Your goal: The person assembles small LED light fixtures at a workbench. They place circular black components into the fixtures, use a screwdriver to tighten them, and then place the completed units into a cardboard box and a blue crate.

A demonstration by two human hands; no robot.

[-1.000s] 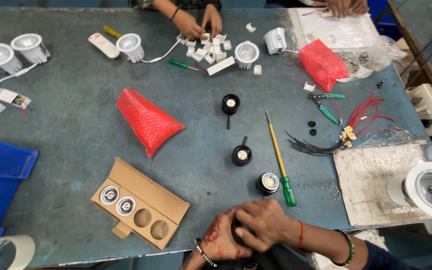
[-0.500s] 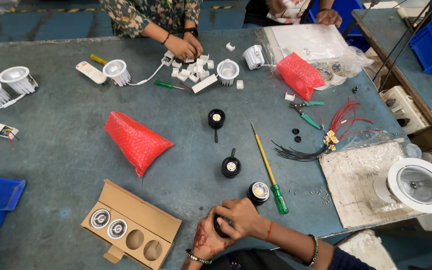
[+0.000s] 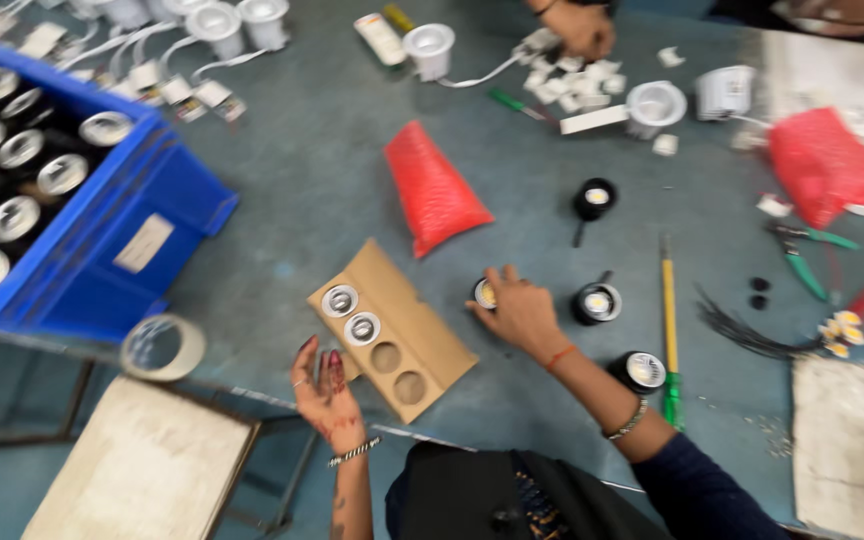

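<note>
My right hand (image 3: 522,312) grips a small round black lamp (image 3: 485,293) just right of the brown cardboard tray (image 3: 430,340). That tray lies slanted on the grey table and has a row of round holes; two lamps (image 3: 350,313) fill the upper holes, the two lower holes are bare. My left hand (image 3: 324,388) hovers open, palm up, at the tray's near-left edge, holding nothing. Two more black lamps lie to the right, one (image 3: 596,302) beside my right hand and one (image 3: 642,371) by my forearm.
A blue crate (image 3: 147,225) of round lamps stands at left, a tape roll (image 3: 162,348) below it. A red bag (image 3: 434,190), a yellow-green screwdriver (image 3: 669,330), pliers (image 3: 802,255) and black wires (image 3: 752,330) lie around. Another person's hand (image 3: 582,25) works at white fittings at the far edge.
The view has swung left, bringing the blue crate in. My hands have parted from my lap: the right one reached out to a lamp beside the tray, the left moved to the tray's near edge.
</note>
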